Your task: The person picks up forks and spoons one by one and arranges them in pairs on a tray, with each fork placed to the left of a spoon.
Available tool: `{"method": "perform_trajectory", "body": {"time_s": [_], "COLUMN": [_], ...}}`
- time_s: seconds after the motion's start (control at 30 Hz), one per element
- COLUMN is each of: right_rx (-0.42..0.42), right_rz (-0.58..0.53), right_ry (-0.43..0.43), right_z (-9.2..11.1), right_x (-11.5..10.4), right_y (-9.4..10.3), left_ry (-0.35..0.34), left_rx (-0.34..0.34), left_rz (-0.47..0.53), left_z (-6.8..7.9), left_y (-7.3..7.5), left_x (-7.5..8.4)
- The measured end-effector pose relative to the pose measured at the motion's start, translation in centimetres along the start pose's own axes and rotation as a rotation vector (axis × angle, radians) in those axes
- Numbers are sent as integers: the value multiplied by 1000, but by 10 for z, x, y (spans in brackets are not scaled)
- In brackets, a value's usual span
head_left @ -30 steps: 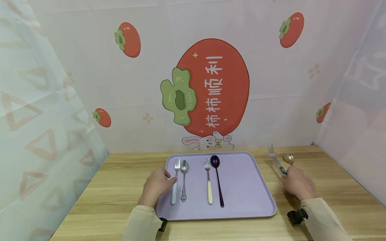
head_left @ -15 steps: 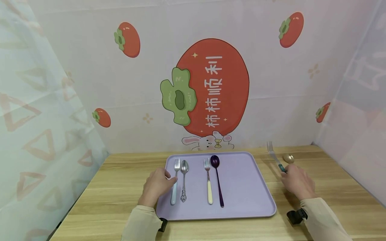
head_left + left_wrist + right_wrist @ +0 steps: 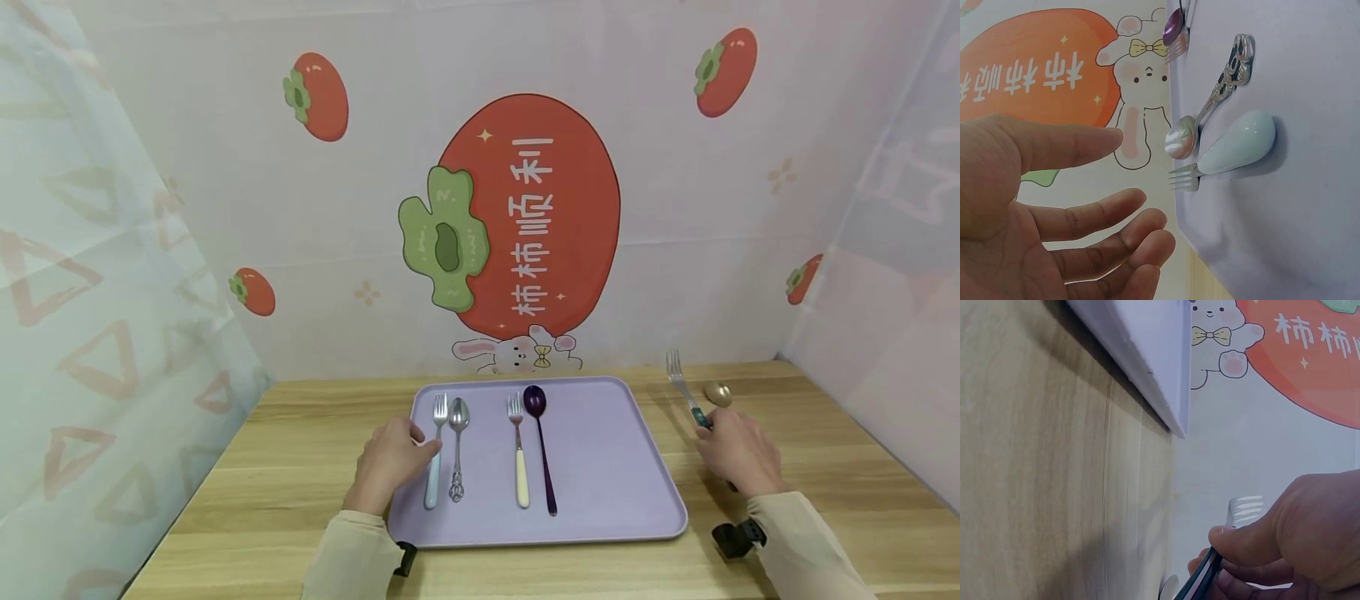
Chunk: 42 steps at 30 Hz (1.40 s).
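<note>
My right hand point(image 3: 741, 457) pinches a fork with a dark green handle point(image 3: 680, 383) between thumb and fingers, right of the tray. In the right wrist view the fork's tines point(image 3: 1246, 507) point away, and the handle point(image 3: 1205, 575) runs below the thumb. A gold-coloured spoon point(image 3: 717, 394) lies just beyond this hand, its handle hidden. My left hand point(image 3: 393, 465) hovers over the left edge of the lilac tray point(image 3: 615, 475), fingers relaxed and holding nothing. Nearest to it are a fork with a pale blue handle point(image 3: 432, 479) and an ornate silver spoon point(image 3: 457, 446).
Toward the tray's middle lie a cream-handled fork point(image 3: 522, 479) and a dark purple spoon point(image 3: 544, 454), side by side. The tray rests on a wooden table point(image 3: 247, 475). A printed cloth backdrop point(image 3: 337, 208) stands behind and along both sides.
My right hand has shifted slightly left, and the green-handled fork's tines have risen a little; its handle end now shows below the hand. The left hand has stayed in place.
</note>
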State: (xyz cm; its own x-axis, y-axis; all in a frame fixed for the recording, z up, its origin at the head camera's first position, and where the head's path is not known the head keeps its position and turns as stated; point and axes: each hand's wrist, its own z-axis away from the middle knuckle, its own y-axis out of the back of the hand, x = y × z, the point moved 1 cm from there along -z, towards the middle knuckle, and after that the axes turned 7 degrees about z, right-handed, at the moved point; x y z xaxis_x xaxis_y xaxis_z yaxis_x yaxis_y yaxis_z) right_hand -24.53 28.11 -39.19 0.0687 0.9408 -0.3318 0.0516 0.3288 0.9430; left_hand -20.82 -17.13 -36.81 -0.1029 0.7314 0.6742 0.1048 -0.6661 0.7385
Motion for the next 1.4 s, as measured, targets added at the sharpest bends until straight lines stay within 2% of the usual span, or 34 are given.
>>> {"method": "perform_trajectory", "body": {"time_s": [0.53,0.73,1.03,1.4], "right_rx": [-16,2,74,89], "right_rz": [-28,-57,-70,-57], "right_ry": [33,54,78,97], "right_z": [6,8,13,15], "right_x": [-7,-15,-22,-32], "right_y": [4,8,15,19], "left_ry": [3,9,4,4], "left_rx": [4,7,-2,-12], "left_rz": [5,7,7,0], "left_z": [-2,-2,-2,-1], "left_y": [-1,-2,-1,0], "left_x": [-2,-2,-1,0]}}
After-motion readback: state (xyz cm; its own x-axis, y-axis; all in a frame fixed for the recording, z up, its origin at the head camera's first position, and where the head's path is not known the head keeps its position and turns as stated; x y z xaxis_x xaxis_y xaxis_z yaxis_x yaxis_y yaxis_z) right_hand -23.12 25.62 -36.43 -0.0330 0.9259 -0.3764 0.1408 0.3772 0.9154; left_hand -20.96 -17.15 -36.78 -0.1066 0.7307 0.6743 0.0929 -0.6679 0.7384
